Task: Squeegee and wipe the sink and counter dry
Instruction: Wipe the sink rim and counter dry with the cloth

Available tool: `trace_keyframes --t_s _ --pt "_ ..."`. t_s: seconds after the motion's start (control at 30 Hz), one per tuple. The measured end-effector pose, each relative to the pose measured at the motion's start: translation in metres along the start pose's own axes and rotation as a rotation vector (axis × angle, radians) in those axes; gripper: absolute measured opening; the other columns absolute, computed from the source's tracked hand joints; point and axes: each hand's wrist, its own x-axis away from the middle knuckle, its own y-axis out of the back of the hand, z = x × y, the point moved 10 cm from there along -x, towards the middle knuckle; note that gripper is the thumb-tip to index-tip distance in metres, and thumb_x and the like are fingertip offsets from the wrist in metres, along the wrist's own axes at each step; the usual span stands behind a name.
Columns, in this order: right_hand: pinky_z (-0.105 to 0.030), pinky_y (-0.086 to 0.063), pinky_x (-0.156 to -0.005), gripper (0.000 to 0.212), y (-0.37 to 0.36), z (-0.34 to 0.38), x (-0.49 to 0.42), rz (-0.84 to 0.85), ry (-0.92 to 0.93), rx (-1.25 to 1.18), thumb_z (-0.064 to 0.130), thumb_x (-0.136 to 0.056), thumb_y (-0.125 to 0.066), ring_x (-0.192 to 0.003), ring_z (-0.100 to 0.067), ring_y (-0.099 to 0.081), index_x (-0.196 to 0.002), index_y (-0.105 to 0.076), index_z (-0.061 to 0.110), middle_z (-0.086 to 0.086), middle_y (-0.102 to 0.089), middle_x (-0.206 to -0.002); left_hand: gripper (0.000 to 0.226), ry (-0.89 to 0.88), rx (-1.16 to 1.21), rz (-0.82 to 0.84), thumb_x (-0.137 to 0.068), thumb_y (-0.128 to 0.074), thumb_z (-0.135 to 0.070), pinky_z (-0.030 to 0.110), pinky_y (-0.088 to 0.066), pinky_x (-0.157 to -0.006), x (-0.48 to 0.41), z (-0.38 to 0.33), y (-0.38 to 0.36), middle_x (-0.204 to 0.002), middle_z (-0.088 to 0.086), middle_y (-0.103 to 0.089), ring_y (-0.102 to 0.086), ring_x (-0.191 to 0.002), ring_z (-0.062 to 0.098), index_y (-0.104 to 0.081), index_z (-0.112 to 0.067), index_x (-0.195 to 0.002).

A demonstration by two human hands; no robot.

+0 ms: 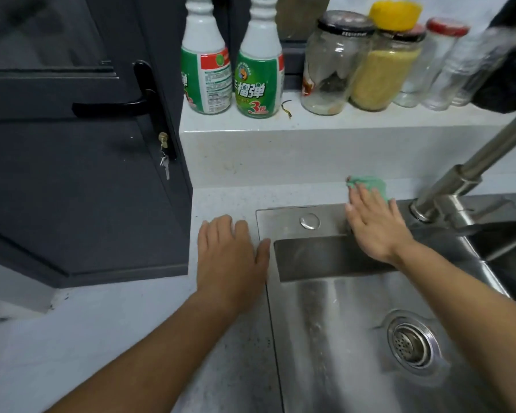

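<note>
1. Two bare hands reach forward over a pale speckled worktop (108, 332) with a stainless steel sink (334, 338) set into it.
2. Left hand (231, 257) lies flat, palm down, on the worktop just beside the sink's left rim, fingers (218, 231) spread straight and holding nothing; the thumb touches the rim.
3. Right hand (376, 225) presses flat on a green cloth (367, 183) at the sink's back ledge, where steel meets worktop. Its fingers are extended rather than curled, covering most of the cloth; only the far edge of the cloth shows beyond the fingertips.
4. Round steel button (309, 221) sits on the back ledge, left of the right hand.
5. Steel faucet (459, 186) rises from the ledge just right of that hand, slanting up to the right.
6. Drain strainer (411, 345) lies in the basin near the front right.
7. Raised shelf (280, 123) along the worktop's back edge carries two green-labelled white bottles (259, 81) and several glass jars (334, 64), one with yellow contents.
8. Dark grey door (72, 174) with a black handle stands at the left.
</note>
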Motion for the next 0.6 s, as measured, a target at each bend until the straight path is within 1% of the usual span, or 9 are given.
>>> trace_keyframes --t_s 0.07,0.13,0.17,0.27,0.33,0.4,0.47,0.53,0.6 --pt "-0.047 0.007 -0.123 0.070 0.006 -0.036 -0.006 -0.010 -0.146 -0.001 0.056 -0.097 -0.001 -0.154 -0.020 0.007 -0.159 0.001 0.023 0.003 0.006 -0.168 0.053 -0.067 0.074 0.048 -0.101 -0.030 -0.053 0.046 -0.018 -0.120 -0.023 -0.016 -0.014 -0.148 0.013 -0.041 -0.032 -0.141 0.030 -0.049 -0.015 -0.133" --pt "-0.047 0.008 -0.123 0.076 0.006 -0.036 -0.011 -0.040 -0.246 -0.075 0.059 -0.096 -0.001 -0.154 -0.024 0.006 -0.159 -0.002 0.016 -0.004 0.003 -0.168 0.060 -0.100 0.102 0.067 -0.101 -0.029 -0.053 0.045 -0.016 -0.122 -0.040 -0.029 -0.023 -0.158 0.014 -0.033 -0.024 -0.148 0.029 -0.043 -0.013 -0.144" --pt "-0.046 0.009 -0.123 0.081 0.002 -0.022 -0.011 -0.047 -0.235 -0.112 0.062 -0.093 0.001 -0.154 -0.026 0.006 -0.158 -0.003 0.013 -0.006 0.003 -0.168 0.063 -0.088 0.104 0.056 -0.101 -0.027 -0.054 0.044 -0.016 -0.123 -0.043 -0.028 -0.024 -0.159 0.013 -0.032 -0.023 -0.149 0.029 -0.042 -0.012 -0.145" --pt "-0.039 0.012 -0.120 0.090 -0.011 0.011 -0.006 -0.069 -0.018 -0.132 0.067 -0.085 0.008 -0.154 -0.021 0.008 -0.159 -0.002 0.018 0.000 0.005 -0.168 0.067 -0.059 0.136 0.017 -0.100 -0.024 -0.057 0.044 -0.017 -0.124 -0.047 -0.025 -0.025 -0.159 0.012 -0.034 -0.025 -0.148 0.027 -0.043 -0.011 -0.145" --pt "-0.038 0.011 -0.121 0.082 -0.007 -0.011 -0.011 -0.062 -0.057 -0.162 0.064 -0.090 0.004 -0.154 -0.019 0.007 -0.159 -0.003 0.020 0.002 0.003 -0.168 0.066 -0.076 0.125 0.023 -0.100 -0.025 -0.057 0.045 -0.019 -0.123 -0.047 -0.026 -0.026 -0.157 0.013 -0.035 -0.026 -0.147 0.028 -0.045 -0.010 -0.142" --pt "-0.045 0.003 -0.125 0.077 0.003 -0.042 -0.022 -0.055 -0.197 -0.168 0.058 -0.096 -0.002 -0.154 -0.022 0.004 -0.159 -0.008 0.014 -0.004 0.000 -0.168 0.064 -0.084 0.114 0.027 -0.100 -0.027 -0.056 0.046 -0.022 -0.122 -0.047 -0.026 -0.025 -0.155 0.014 -0.037 -0.028 -0.145 0.029 -0.047 -0.009 -0.139" --pt "-0.047 -0.010 -0.123 0.075 0.017 -0.049 -0.027 -0.110 -0.250 -0.148 0.054 -0.097 -0.006 -0.152 -0.028 -0.009 -0.156 -0.022 0.010 -0.008 -0.012 -0.167 0.060 -0.086 0.114 0.029 -0.100 -0.031 -0.055 0.047 -0.024 -0.121 -0.048 -0.027 -0.025 -0.153 0.013 -0.039 -0.030 -0.144 0.029 -0.049 -0.009 -0.135" --pt "-0.048 -0.023 -0.115 0.070 0.026 -0.031 -0.018 -0.222 -0.184 -0.149 0.052 -0.096 -0.011 -0.140 -0.034 -0.029 -0.144 -0.043 0.013 -0.007 -0.032 -0.158 0.058 -0.082 0.112 0.033 -0.100 -0.033 -0.054 0.048 -0.025 -0.120 -0.048 -0.027 -0.025 -0.152 0.013 -0.039 -0.030 -0.143 0.029 -0.050 -0.009 -0.133" --pt "-0.047 -0.029 -0.105 0.059 0.025 -0.009 0.000 -0.317 -0.047 -0.164 0.050 -0.096 -0.018 -0.128 -0.030 -0.035 -0.131 -0.054 0.020 -0.002 -0.043 -0.147 0.058 -0.090 0.117 0.037 -0.100 -0.034 -0.053 0.048 -0.023 -0.121 -0.049 -0.029 -0.026 -0.153 0.014 -0.038 -0.029 -0.144 0.030 -0.049 -0.009 -0.133"
